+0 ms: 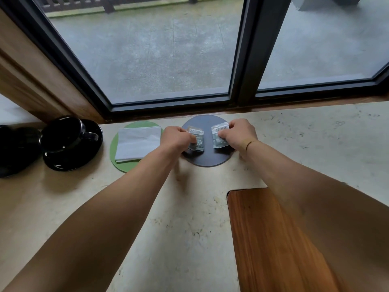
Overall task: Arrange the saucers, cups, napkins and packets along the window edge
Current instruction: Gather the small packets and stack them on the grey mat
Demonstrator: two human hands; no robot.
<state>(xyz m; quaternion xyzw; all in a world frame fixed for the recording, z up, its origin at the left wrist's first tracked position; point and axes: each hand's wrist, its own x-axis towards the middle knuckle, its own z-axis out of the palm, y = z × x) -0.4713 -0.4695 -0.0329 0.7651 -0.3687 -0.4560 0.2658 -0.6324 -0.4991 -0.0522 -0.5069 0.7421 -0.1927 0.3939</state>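
**A:** What lies closest to the viewer?

**B:** A warm brown wooden board with a rounded corner [273, 239], set into the lower right of a pale, speckled stone counter [179, 218]. Two bare forearms reach away from the viewer over that counter towards the window.

**A:** What are the hands doing?

**B:** The left hand [175, 137] has its fingers curled, pinching the near edge of a small grey-green printed packet [197, 142]. The right hand [237, 133] is curled the same way around a second matching packet [220, 137]. Both packets lie side by side, slightly apart, on a dark round flat saucer [207, 160].

**A:** And beside that?

**B:** Just left, a white folded paper napkin [137, 143] rests on a green round saucer [117, 165]. Further left, a glossy black cup with a handle [63, 133] sits on a glossy black saucer [73, 159]. More black crockery [16, 148] shows at the left edge, too dark to tell apart.

**A:** What is beyond?

**B:** A dark-framed window [244, 60] over grey paving.

**A:** How far along is the task?

**B:** It seems nearly finished: everything lines the window edge, and only straightening the packets appears left.
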